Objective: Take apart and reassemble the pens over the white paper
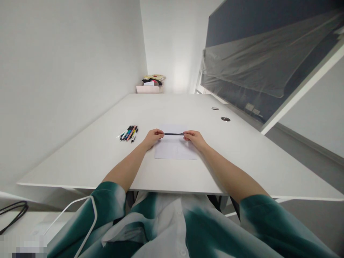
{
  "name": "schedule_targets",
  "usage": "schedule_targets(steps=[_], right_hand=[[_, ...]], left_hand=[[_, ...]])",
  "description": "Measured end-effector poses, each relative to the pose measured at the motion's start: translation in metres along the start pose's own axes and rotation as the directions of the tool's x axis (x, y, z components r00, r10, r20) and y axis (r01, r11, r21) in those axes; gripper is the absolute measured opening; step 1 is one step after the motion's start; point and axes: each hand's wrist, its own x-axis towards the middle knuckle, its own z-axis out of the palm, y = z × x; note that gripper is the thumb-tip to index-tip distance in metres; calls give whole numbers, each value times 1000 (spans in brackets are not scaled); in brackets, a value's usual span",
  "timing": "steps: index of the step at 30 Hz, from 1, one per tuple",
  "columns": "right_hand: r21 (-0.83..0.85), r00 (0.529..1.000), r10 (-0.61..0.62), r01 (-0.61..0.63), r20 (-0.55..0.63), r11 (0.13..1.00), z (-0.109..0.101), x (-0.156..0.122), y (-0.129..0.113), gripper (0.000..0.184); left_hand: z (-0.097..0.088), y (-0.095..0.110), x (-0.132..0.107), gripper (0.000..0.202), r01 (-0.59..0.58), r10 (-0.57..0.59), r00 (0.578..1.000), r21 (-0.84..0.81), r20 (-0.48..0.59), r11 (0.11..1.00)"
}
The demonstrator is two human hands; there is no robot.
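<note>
One pen (173, 134) — long axis left-right, hand (154, 137) to hand (195, 138).

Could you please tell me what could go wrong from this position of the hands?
1. The pen is held only near its two ends, by the fingers of the left hand and right hand; if one grip loosened, it might drop onto the white sheet below.
2. The loose pile of pens lies just beyond the left hand; a sideways sweep could scatter it, and some might roll.
</note>
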Motion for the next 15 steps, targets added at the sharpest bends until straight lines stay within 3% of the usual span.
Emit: schedule_targets(steps=[15], right_hand=[[91,999,41,-38,-31,995,-2,0,2,27]], left_hand=[[-2,-5,3,31,12,-13,1000,-33,-29,999]])
